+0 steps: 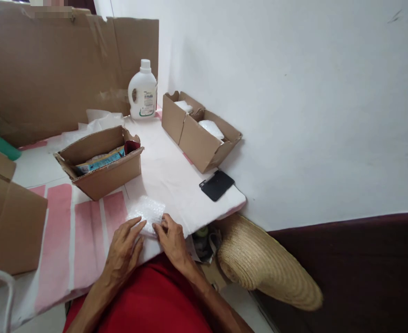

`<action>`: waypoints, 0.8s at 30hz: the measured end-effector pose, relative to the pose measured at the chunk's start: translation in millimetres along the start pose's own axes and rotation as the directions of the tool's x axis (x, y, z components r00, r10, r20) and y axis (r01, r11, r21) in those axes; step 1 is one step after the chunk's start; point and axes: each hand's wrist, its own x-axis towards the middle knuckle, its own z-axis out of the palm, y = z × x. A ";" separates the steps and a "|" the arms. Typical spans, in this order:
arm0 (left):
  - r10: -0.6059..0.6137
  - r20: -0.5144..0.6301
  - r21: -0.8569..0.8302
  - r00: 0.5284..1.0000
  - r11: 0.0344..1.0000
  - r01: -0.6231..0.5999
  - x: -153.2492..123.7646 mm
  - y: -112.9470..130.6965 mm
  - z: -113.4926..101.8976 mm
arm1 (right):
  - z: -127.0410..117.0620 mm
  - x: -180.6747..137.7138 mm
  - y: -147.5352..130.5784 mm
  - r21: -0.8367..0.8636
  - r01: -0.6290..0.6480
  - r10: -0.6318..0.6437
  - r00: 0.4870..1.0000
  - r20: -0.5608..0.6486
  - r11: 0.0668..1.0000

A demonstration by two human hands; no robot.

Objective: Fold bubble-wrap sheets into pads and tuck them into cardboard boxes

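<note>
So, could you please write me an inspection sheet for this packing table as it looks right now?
Surface: table cover, white with pink blocks, lying flat.
Job's things: bubble-wrap bundle at the near edge.
Clutter: open carton with packets inside; long carton holding wrapped items; white bottle, upright and capped; black flat case near the corner; crumpled wrap behind the open carton.
Grippers: left hand and right hand, both with fingers resting on the bundle.
Cables: nothing seen.
Surroundings: cardboard sheet standing behind the table; white wall on the right; straw hat below the table corner.
</note>
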 end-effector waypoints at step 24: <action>0.158 0.177 0.423 0.972 0.879 -0.219 4.0 -48.7 28.0 | -25.7 108.2 -21.9 -0.339 0.232 -0.133 0.947 0.293 0.912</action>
